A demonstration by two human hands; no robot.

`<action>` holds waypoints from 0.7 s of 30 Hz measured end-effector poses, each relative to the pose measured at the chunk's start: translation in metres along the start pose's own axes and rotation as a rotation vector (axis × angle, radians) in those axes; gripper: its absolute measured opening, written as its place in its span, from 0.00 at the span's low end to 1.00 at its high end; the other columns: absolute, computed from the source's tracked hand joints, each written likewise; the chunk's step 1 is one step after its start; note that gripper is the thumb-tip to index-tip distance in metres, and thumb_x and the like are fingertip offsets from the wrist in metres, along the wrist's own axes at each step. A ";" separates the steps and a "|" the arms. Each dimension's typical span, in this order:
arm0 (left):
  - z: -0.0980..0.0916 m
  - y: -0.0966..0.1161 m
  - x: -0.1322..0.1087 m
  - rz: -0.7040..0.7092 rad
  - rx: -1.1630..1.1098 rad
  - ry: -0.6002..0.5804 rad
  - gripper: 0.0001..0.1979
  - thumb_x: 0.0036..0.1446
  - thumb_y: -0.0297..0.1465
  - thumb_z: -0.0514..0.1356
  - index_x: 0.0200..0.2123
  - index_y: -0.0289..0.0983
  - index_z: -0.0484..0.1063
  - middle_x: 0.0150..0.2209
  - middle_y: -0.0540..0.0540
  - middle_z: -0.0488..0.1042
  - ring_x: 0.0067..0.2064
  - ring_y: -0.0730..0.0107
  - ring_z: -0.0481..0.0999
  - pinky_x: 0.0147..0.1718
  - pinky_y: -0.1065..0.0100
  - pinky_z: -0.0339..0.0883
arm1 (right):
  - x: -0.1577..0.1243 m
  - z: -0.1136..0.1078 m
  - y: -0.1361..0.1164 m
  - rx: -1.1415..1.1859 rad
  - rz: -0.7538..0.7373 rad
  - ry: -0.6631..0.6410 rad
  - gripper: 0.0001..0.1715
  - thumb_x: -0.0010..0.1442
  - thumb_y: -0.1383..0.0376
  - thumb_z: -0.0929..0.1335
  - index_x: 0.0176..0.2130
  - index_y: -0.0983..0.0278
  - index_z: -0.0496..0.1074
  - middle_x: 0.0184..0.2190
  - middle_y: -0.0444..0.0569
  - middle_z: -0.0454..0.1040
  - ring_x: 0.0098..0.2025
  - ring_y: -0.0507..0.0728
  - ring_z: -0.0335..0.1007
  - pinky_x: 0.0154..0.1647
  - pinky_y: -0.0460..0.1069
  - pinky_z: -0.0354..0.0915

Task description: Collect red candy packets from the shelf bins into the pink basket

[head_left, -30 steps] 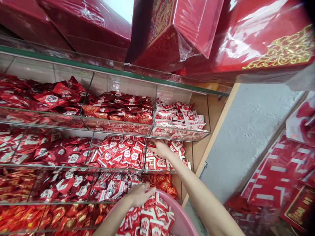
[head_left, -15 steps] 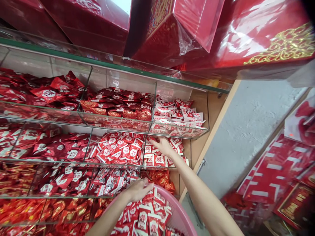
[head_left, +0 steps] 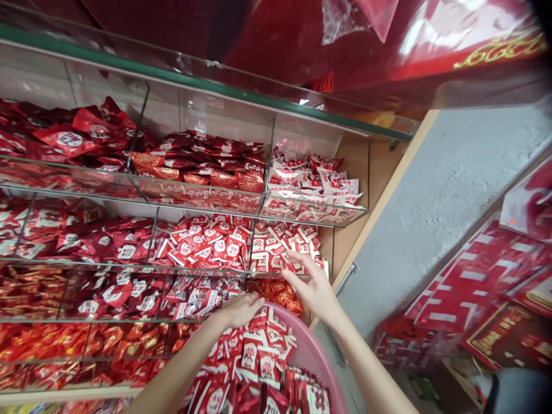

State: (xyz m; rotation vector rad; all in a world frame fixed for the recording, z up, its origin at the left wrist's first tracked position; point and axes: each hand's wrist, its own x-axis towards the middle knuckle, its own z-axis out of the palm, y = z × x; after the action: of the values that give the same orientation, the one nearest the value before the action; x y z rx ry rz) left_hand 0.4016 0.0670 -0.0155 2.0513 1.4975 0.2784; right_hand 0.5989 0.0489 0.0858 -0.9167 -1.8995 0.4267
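Observation:
A pink basin (head_left: pixel 321 357) stands low in front of me, heaped with small red-and-white packets (head_left: pixel 267 365). My left hand (head_left: pixel 241 309) lies over the basin's far rim, palm down, with its fingers stretched out; their undersides are hidden. In front of the bin at the right end of the second shelf hovers my right hand (head_left: pixel 311 284), open, fingers apart, and I see nothing in it. Behind its fingertips, that bin holds red-and-white packets (head_left: pixel 280 237) with a pale, square print.
Glass dividers split the shelves into bins of red packets (head_left: pixel 211 244). A green-edged glass shelf (head_left: pixel 241 92) runs above, with large red boxes (head_left: pixel 276 46) on it. Wooden side panel (head_left: pixel 379 190) and grey wall (head_left: pixel 435 213) stand at right, beside hanging red-and-white goods (head_left: pixel 466 282).
My right hand has come out of the right-end bin, down and towards me, and its fingers have spread. My left hand stays at the basin rim. The view has tilted down.

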 end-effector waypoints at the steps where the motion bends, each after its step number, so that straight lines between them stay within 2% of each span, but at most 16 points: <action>1: 0.000 -0.001 0.001 0.004 0.003 -0.003 0.38 0.54 0.56 0.33 0.51 0.39 0.65 0.53 0.40 0.67 0.54 0.54 0.65 0.50 0.58 0.56 | -0.016 -0.001 0.001 -0.001 0.027 -0.027 0.22 0.57 0.57 0.66 0.51 0.59 0.64 0.44 0.50 0.70 0.47 0.56 0.66 0.51 0.53 0.60; 5: 0.002 -0.003 0.003 0.007 0.002 -0.027 0.37 0.54 0.56 0.32 0.52 0.41 0.64 0.55 0.42 0.66 0.55 0.55 0.64 0.52 0.58 0.55 | -0.067 0.005 0.006 -0.078 0.119 -0.181 0.23 0.57 0.56 0.65 0.52 0.57 0.63 0.43 0.48 0.71 0.47 0.56 0.66 0.49 0.52 0.62; 8: 0.001 -0.003 0.003 -0.008 0.001 -0.031 0.38 0.54 0.57 0.33 0.55 0.40 0.61 0.58 0.42 0.61 0.58 0.55 0.60 0.54 0.59 0.53 | -0.086 0.017 0.007 -0.243 0.056 -0.278 0.22 0.57 0.56 0.65 0.51 0.57 0.64 0.45 0.48 0.70 0.49 0.57 0.64 0.49 0.52 0.62; 14: -0.001 0.003 -0.001 0.022 0.017 -0.008 0.36 0.55 0.55 0.33 0.49 0.40 0.67 0.51 0.42 0.69 0.52 0.56 0.67 0.50 0.60 0.57 | -0.094 0.043 0.007 -0.491 -0.177 -0.467 0.17 0.55 0.59 0.68 0.45 0.60 0.66 0.40 0.46 0.70 0.47 0.57 0.63 0.51 0.54 0.60; 18: -0.004 0.007 -0.004 0.017 0.000 -0.005 0.35 0.55 0.55 0.35 0.50 0.40 0.66 0.53 0.42 0.67 0.54 0.56 0.65 0.51 0.60 0.55 | -0.098 0.058 0.017 -0.595 -0.277 -0.525 0.18 0.53 0.60 0.69 0.44 0.61 0.66 0.40 0.46 0.70 0.47 0.58 0.63 0.54 0.57 0.58; 21: -0.005 0.008 -0.004 0.030 -0.004 0.005 0.35 0.55 0.54 0.35 0.48 0.39 0.68 0.52 0.41 0.69 0.53 0.56 0.66 0.50 0.61 0.57 | -0.101 0.064 0.025 -0.637 -0.324 -0.538 0.18 0.54 0.61 0.69 0.44 0.62 0.66 0.41 0.48 0.70 0.49 0.59 0.62 0.56 0.58 0.56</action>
State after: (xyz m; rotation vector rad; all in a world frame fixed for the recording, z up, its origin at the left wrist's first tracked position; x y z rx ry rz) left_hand 0.4042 0.0631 -0.0063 2.0728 1.4691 0.2990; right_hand 0.5812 -0.0051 -0.0226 -0.9179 -2.7082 -0.1697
